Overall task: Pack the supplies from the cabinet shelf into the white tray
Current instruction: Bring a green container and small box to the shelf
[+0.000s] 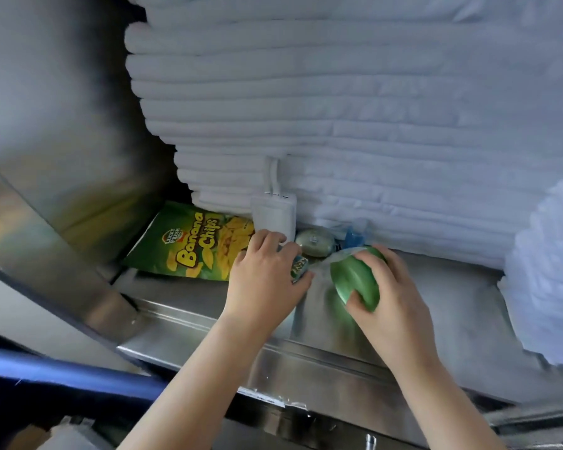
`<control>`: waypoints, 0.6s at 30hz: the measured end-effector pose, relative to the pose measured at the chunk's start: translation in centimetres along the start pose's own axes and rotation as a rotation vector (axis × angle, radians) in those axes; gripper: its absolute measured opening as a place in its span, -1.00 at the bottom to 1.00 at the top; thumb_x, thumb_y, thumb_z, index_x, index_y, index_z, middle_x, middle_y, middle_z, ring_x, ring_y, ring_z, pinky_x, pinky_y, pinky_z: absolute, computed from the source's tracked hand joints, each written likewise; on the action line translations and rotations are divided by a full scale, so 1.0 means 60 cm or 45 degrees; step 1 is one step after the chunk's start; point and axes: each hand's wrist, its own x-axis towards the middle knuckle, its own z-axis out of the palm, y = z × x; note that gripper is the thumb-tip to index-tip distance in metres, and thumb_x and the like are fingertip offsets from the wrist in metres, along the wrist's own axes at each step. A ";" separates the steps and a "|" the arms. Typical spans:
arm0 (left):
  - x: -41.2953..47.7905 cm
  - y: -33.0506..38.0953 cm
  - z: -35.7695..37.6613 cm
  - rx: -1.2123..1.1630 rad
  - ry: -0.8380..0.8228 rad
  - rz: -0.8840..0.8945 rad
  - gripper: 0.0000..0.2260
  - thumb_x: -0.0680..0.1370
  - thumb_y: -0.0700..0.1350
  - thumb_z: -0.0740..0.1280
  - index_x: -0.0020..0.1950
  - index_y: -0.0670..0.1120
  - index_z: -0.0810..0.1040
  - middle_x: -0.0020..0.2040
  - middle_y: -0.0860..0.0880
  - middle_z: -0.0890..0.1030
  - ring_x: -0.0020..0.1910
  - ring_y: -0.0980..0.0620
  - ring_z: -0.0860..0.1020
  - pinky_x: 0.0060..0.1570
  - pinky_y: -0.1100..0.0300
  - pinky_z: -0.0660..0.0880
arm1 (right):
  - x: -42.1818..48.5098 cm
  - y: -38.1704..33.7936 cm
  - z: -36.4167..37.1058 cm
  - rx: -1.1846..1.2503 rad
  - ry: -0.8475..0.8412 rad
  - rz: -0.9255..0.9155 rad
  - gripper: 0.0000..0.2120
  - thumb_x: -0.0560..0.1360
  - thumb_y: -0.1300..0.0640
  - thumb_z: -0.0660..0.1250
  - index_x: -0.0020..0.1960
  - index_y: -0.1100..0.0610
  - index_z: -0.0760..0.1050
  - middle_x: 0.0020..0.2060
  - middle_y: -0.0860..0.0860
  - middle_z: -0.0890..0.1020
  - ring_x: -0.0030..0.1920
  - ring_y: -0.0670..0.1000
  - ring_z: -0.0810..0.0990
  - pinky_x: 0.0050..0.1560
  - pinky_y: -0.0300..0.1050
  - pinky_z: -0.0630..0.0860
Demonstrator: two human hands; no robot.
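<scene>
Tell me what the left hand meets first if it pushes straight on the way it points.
Likely the white adapter box just beyond the left hand, which grips a small labelled pack; folded white towels rise behind it. Depth is unclear.

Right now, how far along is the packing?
Done: nothing shows; the white tray is out of view. In hand: left hand grips a small packet, right hand holds a green pouch. Left: banana chips bag and a wrapped oval item lie on the shelf.
</scene>
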 end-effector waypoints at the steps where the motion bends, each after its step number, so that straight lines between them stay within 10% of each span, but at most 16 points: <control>1: 0.003 0.000 0.003 0.002 0.000 -0.008 -0.72 0.41 0.11 0.34 0.02 -0.01 0.60 0.08 0.01 0.53 0.20 0.01 0.40 -0.11 0.05 0.50 | 0.002 0.000 0.000 0.004 -0.005 -0.003 -0.44 0.28 0.15 0.45 0.25 -0.09 0.41 0.31 -0.15 0.39 0.15 0.00 0.52 -0.20 -0.24 0.40; 12: 0.004 0.011 0.007 0.159 0.030 0.042 -0.50 0.46 0.24 0.22 0.25 -0.07 0.49 0.21 -0.06 0.52 0.32 -0.10 0.38 0.24 -0.19 0.27 | -0.010 0.010 -0.009 0.056 0.138 0.065 -0.29 0.24 0.18 0.51 0.30 0.01 0.27 0.16 -0.05 0.54 0.06 0.05 0.56 -0.18 -0.26 0.37; 18: -0.002 0.071 -0.003 -0.203 0.291 0.479 -0.55 0.53 0.02 0.25 0.35 -0.18 0.41 0.27 -0.11 0.49 0.34 -0.10 0.37 0.36 -0.06 0.24 | -0.021 0.021 -0.020 -0.013 0.248 -0.047 -0.17 0.25 0.25 0.54 0.40 0.15 0.18 0.25 0.07 0.52 0.16 0.09 0.57 -0.02 -0.20 0.47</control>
